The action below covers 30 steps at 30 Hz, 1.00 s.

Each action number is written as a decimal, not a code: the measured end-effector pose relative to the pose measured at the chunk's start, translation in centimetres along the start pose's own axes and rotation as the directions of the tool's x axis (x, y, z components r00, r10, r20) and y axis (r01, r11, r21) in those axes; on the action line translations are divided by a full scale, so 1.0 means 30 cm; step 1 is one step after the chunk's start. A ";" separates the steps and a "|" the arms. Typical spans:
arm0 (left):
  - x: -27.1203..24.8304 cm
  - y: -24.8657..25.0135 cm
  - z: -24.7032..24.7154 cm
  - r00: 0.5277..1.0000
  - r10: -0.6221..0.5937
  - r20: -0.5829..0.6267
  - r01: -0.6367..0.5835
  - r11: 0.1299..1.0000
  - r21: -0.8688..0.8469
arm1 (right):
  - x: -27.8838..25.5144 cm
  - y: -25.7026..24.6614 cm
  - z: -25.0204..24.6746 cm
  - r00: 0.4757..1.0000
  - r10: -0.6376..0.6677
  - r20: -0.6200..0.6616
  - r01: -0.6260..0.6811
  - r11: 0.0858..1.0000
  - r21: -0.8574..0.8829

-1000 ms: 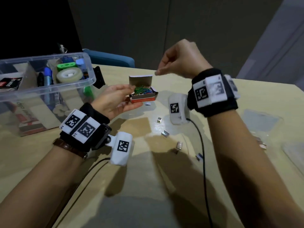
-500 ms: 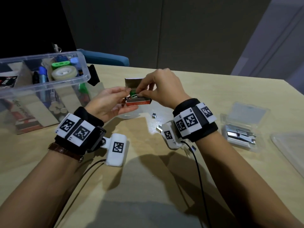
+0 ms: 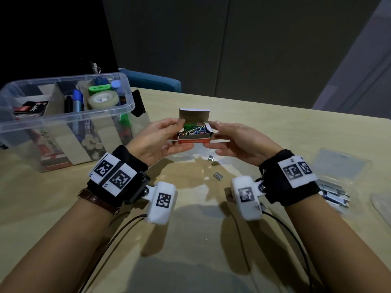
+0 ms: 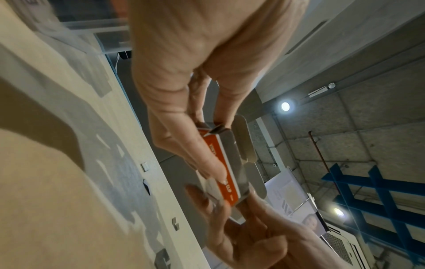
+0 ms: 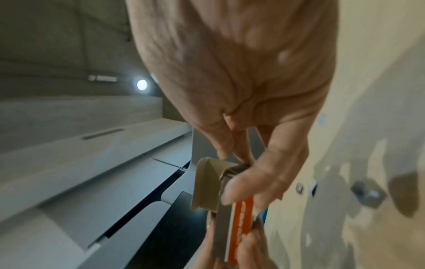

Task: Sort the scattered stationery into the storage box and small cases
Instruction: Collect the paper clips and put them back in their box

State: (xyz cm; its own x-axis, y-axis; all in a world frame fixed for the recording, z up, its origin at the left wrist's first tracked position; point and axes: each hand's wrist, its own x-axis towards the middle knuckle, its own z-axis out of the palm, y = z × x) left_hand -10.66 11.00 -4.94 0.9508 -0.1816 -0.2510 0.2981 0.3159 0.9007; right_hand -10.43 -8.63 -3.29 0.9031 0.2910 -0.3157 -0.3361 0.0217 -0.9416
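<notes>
Both hands hold the small paper-clip box between them above the surface: the left hand pinches its left end with thumb on top and fingers beneath, and the right hand pinches the right end the same way. The box looks light and thin-walled, likely to crush or spill its loose coloured clips if tilted; the firmer ends seem safest. Its lid flap stands open beyond the fingers. Below the hands lie small metal pieces; far left sits the storage box.

A blue chair stands behind the table.
</notes>
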 end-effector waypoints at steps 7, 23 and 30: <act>-0.008 -0.005 0.013 0.997 0.077 0.021 -0.076 0.997 -0.029 | -0.009 0.015 0.019 0.989 -0.062 0.133 0.030 0.972 0.231; -0.044 0.013 0.033 0.984 0.177 -0.022 -0.176 0.984 0.010 | 0.018 0.051 0.079 0.973 -0.232 -0.021 0.231 0.954 0.192; -0.053 0.048 0.030 0.996 0.090 -0.026 -0.088 0.994 0.064 | 0.026 0.047 0.076 0.978 -0.205 -0.041 0.208 0.940 0.270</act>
State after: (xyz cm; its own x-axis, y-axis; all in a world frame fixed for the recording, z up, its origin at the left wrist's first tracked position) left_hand -11.82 10.90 -2.92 0.9756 -0.1281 -0.1780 0.2071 0.2709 0.9401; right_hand -10.82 -6.19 -4.61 0.9630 0.2408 -0.1210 -0.2002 0.3390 -0.9192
